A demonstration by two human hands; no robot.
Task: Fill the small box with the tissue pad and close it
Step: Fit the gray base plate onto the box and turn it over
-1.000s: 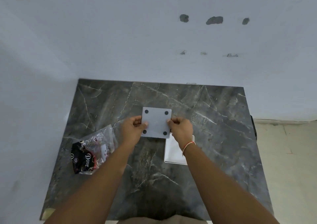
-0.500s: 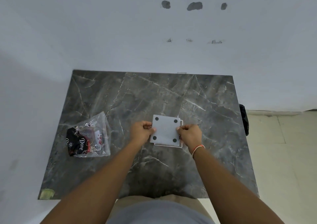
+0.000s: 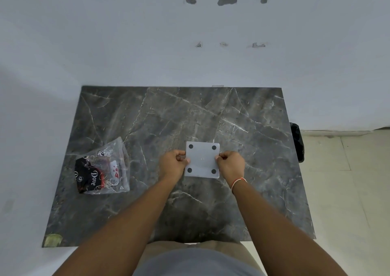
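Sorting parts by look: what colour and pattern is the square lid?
Pale grey lid with four dark corner dots, head view.

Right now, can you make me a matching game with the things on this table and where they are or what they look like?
Things:
1. grey lid with four dots
2. plastic bag
3. right hand
4. table

Clues:
A. dark marble with pale veins
B. has an orange band at its wrist
C. lies on the left side of the table, untouched
D. pinched by both hands, one on each side

Pairs: 1-D, 2-C, 3-B, 4-A
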